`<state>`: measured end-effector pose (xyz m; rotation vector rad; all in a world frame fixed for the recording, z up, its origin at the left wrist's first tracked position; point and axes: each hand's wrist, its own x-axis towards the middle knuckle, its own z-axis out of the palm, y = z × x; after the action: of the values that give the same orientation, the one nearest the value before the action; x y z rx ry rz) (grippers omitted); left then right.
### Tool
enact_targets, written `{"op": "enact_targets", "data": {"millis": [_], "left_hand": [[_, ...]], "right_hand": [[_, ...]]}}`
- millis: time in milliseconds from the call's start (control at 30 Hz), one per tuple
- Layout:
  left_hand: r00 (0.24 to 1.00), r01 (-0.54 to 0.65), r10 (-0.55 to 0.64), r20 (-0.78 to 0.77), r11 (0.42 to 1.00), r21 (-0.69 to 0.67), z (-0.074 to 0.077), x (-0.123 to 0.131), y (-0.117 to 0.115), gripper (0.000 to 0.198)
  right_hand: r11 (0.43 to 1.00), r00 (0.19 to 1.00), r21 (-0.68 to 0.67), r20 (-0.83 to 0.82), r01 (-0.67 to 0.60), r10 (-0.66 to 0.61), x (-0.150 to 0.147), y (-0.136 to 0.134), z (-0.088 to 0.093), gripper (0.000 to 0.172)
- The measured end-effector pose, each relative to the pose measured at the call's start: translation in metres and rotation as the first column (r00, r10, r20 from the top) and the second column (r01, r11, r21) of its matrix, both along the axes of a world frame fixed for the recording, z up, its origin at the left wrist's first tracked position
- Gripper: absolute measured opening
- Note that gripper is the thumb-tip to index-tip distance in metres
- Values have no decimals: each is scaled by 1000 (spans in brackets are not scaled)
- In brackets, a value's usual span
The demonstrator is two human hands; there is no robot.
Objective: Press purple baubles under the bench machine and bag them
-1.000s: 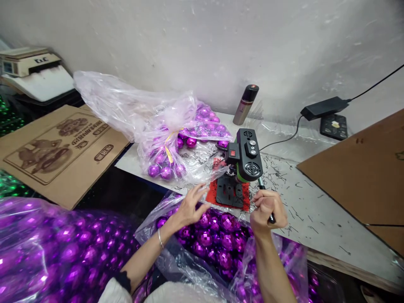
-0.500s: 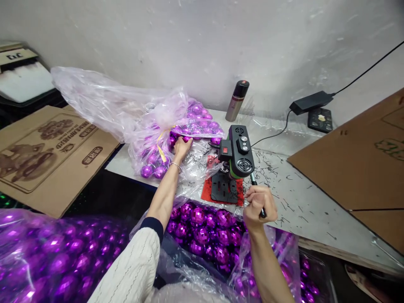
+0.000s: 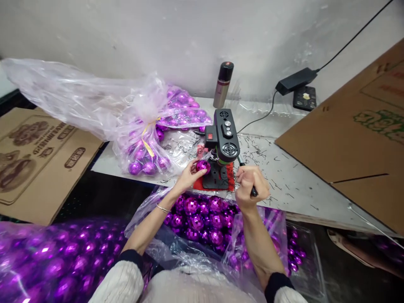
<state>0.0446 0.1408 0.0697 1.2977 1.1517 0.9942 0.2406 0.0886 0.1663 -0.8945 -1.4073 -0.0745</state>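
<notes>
My left hand [image 3: 189, 176] pinches a purple faceted ball [image 3: 202, 166] and holds it just left of the small bench press machine [image 3: 222, 139], above its black base [image 3: 213, 180] on a red mat. My right hand [image 3: 250, 187] is closed round the machine's black lever handle [image 3: 246, 174] at the machine's right side. An open plastic bag of purple balls [image 3: 202, 219] lies in front of me, under both forearms. A tied plastic bag of purple balls [image 3: 148, 130] sits on the table to the left of the machine.
A spray can [image 3: 223, 85] stands behind the machine by the wall. A power adapter [image 3: 296, 81] and cable lie at the back right. Cardboard sheets lie at the left [image 3: 38, 155] and right [image 3: 356, 130]. Small wire scraps litter the white table [image 3: 284, 176]. Another bag of purple balls [image 3: 47, 261] fills the lower left.
My left hand has come back from the tied bag with a purple ball and now holds it at the machine. The right hand stays on the lever.
</notes>
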Motion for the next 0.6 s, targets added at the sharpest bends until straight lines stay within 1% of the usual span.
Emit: {"op": "enact_targets", "data": {"millis": [67, 100, 200, 267, 333, 433, 500, 600], "left_hand": [[994, 26, -16, -111, 996, 86, -7, 15, -4, 62], [984, 37, -14, -178, 991, 130, -8, 20, -5, 62], [926, 89, 12, -377, 964, 249, -2, 30, -2, 61], [893, 134, 20, -450, 943, 306, 4, 33, 0, 59], [874, 181, 17, -485, 916, 358, 6, 35, 0, 58], [867, 229, 21, -498, 871, 434, 2, 35, -2, 59], [869, 239, 29, -493, 850, 470, -2, 34, -4, 61], [876, 239, 35, -481, 835, 496, -8, 32, -6, 62]], "right_hand": [[1000, 1000, -7, 15, -1, 1, 1, -1, -1, 31], [1000, 1000, -8, 21, -4, 5, 2, -1, -2, 30], [1000, 999, -6, 31, -14, 14, 3, -1, -3, 27], [1000, 999, 0, 31, -16, 16, 3, -1, -4, 26], [1000, 999, 7, 29, -17, 17, 2, -1, -4, 26], [1000, 999, 7, 42, -16, 16, 2, -2, -4, 26], [1000, 998, 1, 57, -12, 11, 2, -3, -4, 27], [1000, 997, -8, 76, 1, -1, 3, -4, -6, 26]]}}
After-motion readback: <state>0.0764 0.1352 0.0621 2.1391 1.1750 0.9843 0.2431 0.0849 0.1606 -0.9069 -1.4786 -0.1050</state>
